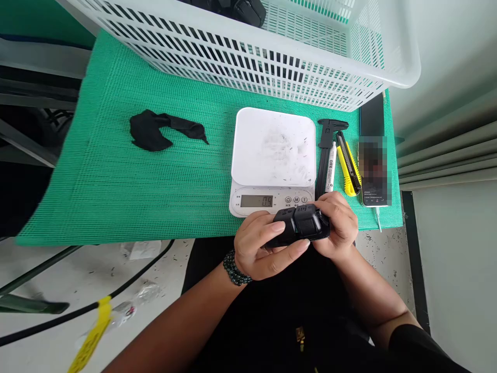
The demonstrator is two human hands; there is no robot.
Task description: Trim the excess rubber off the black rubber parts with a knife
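Bearings: clock face centred on the digital scale (pixel 274 147), 12 pointing away from the wearer.
Black moulded part (pixel 306 221): at 5 o'clock, held up in both hands over the scale's near edge; a seam divides two rounded sections. Cannot tell whether it touches the scale.
Left hand (pixel 258 248): clamped on the part's 9 o'clock end, digits spread along its near side; dark beaded bracelet (pixel 235 269) at the wrist.
Right hand (pixel 339 225): gripping the 3 o'clock end between thumb and fingers.
Scale: white platform smudged, flecked with dark bits; display seems to show 0.9.
3 o'clock, going outward: black caliper (pixel 325 147), white marker pen (pixel 331 168), yellow-and-black utility knife (pixel 348 166), smartphone (pixel 375 181) with white cable (pixel 379 218) at its near end.
Between 9 and 10 o'clock: crumpled black cloth-like piece (pixel 149 129), well apart from the scale.
12 o'clock: white slotted basket (pixel 330 85), black items (pixel 246 11) inside.
Worktop (pixel 116 191): green mesh covering beneath everything.
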